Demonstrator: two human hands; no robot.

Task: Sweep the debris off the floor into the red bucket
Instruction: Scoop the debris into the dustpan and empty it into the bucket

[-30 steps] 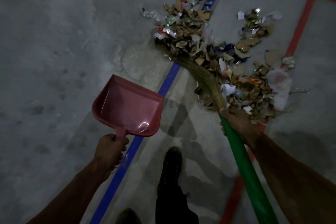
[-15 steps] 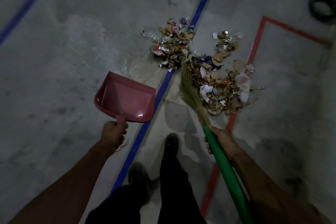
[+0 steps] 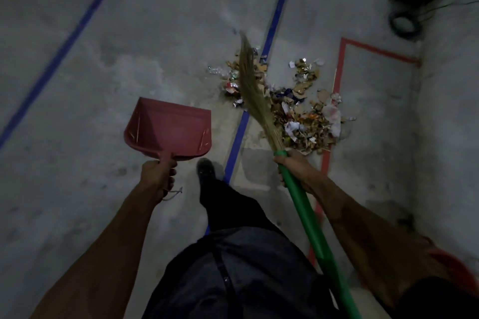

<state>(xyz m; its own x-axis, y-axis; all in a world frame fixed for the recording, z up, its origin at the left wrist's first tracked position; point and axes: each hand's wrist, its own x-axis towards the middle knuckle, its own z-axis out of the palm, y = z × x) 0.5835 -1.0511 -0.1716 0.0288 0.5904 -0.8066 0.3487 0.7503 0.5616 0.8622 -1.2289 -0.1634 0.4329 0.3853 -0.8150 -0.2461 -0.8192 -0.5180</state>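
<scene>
The right hand (image 3: 293, 166) is curled tight round the top of the green plastic handle of the straw broom (image 3: 255, 101), just under the bristles. The left hand (image 3: 156, 176) grips the short handle of the red plastic dustpan (image 3: 168, 128), fingers wrapped round it. The pan is empty & looks to be held up off the grey concrete floor (image 3: 90, 85).

The broom's bristles point away from the person, over the left part of the pile of cardboard bits, paper & shiny wrappers (image 3: 298, 109). The pile sits between the blue tape line (image 3: 269, 39) & the red tape line (image 3: 337, 80), w/ some bits on both.

A bit of red at the bottom right edge may be the red bucket (image 3: 456, 269); can't tell for sure.

Best way, I think: put the pan's lip flat on the floor right by the pile, then use short soft strokes toward it so light bits don't fly off.
</scene>
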